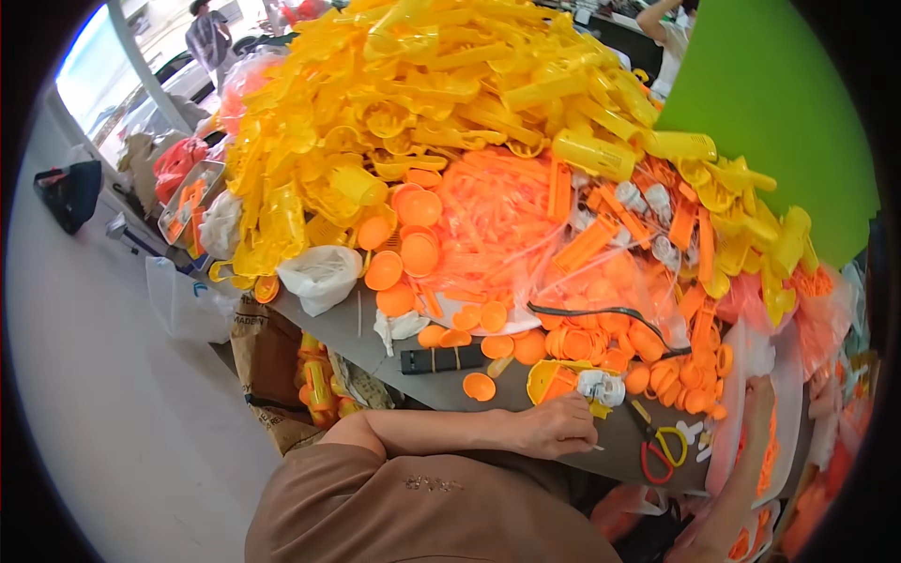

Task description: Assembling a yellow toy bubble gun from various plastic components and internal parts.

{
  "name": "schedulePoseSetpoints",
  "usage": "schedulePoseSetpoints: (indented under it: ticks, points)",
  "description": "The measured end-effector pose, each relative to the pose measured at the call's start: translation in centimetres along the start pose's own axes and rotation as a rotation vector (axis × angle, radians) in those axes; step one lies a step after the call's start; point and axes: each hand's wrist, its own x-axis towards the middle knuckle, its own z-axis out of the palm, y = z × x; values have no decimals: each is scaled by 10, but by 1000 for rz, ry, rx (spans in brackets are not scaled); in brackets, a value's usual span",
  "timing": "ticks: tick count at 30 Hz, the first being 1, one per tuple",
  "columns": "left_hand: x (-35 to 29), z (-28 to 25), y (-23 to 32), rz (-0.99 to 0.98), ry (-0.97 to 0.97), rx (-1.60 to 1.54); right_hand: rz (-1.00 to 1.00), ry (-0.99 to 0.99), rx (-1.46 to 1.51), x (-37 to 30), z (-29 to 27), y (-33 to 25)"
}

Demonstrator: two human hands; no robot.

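Left hand bunched beside a part-filled yellow shell, right hand at a clear-walled container

Near the middle of the worktop's (432, 387) front edge, the left hand (561, 427) has its fingers curled together, with a small pale tip showing past them; whether they are clamped on anything, I cannot tell. Just beyond this hand sits a yellow plastic shell (538, 379), an orange piece (560, 383) lying in it and a white mechanism (601, 388) at its right side. The right hand (756, 390) reaches to a clear-walled container (794, 413) of orange parts by the worktop's right edge; its fingers are too unclear to tell whether they are apart or together.

Between the hands, near the front edge, lie scissors (659, 437) with one red and one yellow handle loop, small white pieces (690, 432) just beside them. Orange round caps (568, 344) spread beyond the shell, and a black cord (610, 311) crosses the orange parts farther right. Toward the left edge are a black oblong block (441, 359) and a white plastic bag (321, 279). A tall heap of yellow plastic parts (450, 84) covers the far side, behind a bag of orange strips (488, 206)
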Motion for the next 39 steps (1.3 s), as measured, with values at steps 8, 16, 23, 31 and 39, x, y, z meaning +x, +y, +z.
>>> schedulePoseSetpoints:
  ticks: [8, 16, 23, 31, 39]
  points:
    - [10, -6, 6, -68, 65, -121, -27, 93, 8, 1, -5, 13]
    - [19, -3, 4, -328, 137, -365, 373, 87, 741, -20, -79, -39]
    - [35, -21, 13, -428, 212, -350, 369, -95, 1787, -46, -24, -233]
    - [41, -17, 15, -421, 219, -337, 481, -197, 2311, -61, 19, -275]
    - [35, -22, 18, -442, 177, -310, 408, -323, 2559, -61, 29, -280]
